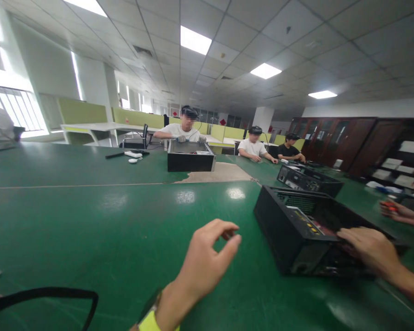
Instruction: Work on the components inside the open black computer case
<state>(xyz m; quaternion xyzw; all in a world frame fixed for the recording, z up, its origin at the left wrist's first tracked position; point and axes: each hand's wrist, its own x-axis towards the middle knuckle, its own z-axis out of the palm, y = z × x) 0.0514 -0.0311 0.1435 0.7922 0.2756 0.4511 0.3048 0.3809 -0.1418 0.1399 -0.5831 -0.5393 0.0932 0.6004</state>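
An open black computer case (290,230) lies on its side on the green table (89,220) in front of me, to the right. My right hand (369,248) rests palm down over its open top, fingers reaching inside onto the parts; I see nothing gripped. My left hand (207,262) hovers above the table just left of the case, thumb and forefinger curled toward each other in a pinch. Whether something small sits between them is too unclear to say. A yellow band is on my left wrist.
Another person's hand (396,212) with a red object comes in at the far right. More black cases (189,158) (307,179) stand farther back, where three people sit. A black cable loop (44,294) lies near left. Dark cabinets line the right wall.
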